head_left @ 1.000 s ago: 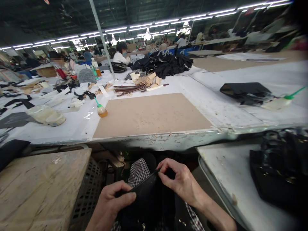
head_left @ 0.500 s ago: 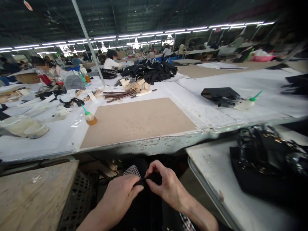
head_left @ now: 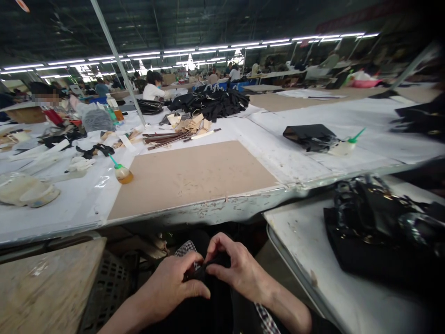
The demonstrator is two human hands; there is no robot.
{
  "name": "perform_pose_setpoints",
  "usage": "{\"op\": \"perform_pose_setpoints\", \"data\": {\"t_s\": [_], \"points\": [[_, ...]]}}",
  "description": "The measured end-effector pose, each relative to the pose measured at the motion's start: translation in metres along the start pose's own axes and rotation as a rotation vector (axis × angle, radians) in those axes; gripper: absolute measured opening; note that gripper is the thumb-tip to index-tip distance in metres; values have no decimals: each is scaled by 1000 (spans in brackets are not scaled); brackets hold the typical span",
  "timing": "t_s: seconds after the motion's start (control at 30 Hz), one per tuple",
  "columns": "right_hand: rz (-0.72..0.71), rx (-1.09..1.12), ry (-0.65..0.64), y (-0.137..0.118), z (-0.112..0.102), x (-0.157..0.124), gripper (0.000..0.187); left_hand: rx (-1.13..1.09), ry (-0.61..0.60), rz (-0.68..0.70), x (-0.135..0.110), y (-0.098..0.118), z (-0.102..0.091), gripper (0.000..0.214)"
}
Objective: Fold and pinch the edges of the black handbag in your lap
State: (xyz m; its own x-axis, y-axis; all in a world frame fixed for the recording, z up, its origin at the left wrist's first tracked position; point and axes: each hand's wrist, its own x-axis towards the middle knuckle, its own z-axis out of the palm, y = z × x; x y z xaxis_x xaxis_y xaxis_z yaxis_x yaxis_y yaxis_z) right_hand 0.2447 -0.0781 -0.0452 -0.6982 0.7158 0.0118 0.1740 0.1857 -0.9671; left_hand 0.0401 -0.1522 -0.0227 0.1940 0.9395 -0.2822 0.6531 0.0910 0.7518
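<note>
At six o'clock, below the table (head_left: pixel 273 148) edge, the right hand (head_left: pixel 238 266) pinches a black piece (head_left: pixel 200 273); the left hand (head_left: pixel 175 278) curves around it, thumb apart, grip unclear. From there, a board (head_left: pixel 191 174) lies at twelve, a bottle (head_left: pixel 124 175) at ten-thirty.

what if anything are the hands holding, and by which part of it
Black material, pinched at its upper edge by the right hand; the left hand is against it too, its grip unclear.
</note>
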Motion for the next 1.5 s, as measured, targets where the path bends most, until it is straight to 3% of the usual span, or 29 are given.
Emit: {"op": "perform_pose_setpoints", "data": {"t_s": [0.07,0.23,0.37,0.43,0.5,0.6,0.73,0.8,0.9,1.0,1.07,1.17,1.27,1.33,1.4,1.5], "points": [[20,-1,-8,-1,-5,-2,33,56,-1,15,4,5,0,17],[90,-24,-11,-7,-18,-20,81,124,4,38,9,11,2,25],[89,-207,29,-21,-15,-41,89,106,-3,41,7,15,4,21],[30,-366,88,-26,-8,-52,83,98,1,32,7,18,4,20],[-75,-507,90,-23,0,-62,66,101,-12,18,6,20,4,24],[-230,-612,23,2,16,-80,38,99,-67,15,7,23,5,23],[-95,-575,183,38,31,-102,48,51,-109,38,9,27,6,18],[-88,-537,225,37,28,-110,38,42,-121,59,9,30,4,16],[-235,-527,161,6,5,-117,8,48,-180,71,7,40,-8,13],[-313,-518,116,-31,-22,-121,13,99,-254,71,2,55,-28,9],[-302,-471,74,-42,-33,-121,16,166,-308,77,0,62,-38,6],[-208,-334,25,-32,-33,-119,18,252,-368,75,1,61,-38,5],[-70,-203,116,-13,-23,-112,48,253,-349,34,6,50,-25,13],[9,-179,181,-5,-18,-108,57,236,-314,24,7,43,-17,16],[-3,-214,209,-4,-15,-102,44,228,-286,32,8,38,-14,11],[-201,-381,156,-8,-9,-95,19,204,-281,25,8,34,-17,8]]}}
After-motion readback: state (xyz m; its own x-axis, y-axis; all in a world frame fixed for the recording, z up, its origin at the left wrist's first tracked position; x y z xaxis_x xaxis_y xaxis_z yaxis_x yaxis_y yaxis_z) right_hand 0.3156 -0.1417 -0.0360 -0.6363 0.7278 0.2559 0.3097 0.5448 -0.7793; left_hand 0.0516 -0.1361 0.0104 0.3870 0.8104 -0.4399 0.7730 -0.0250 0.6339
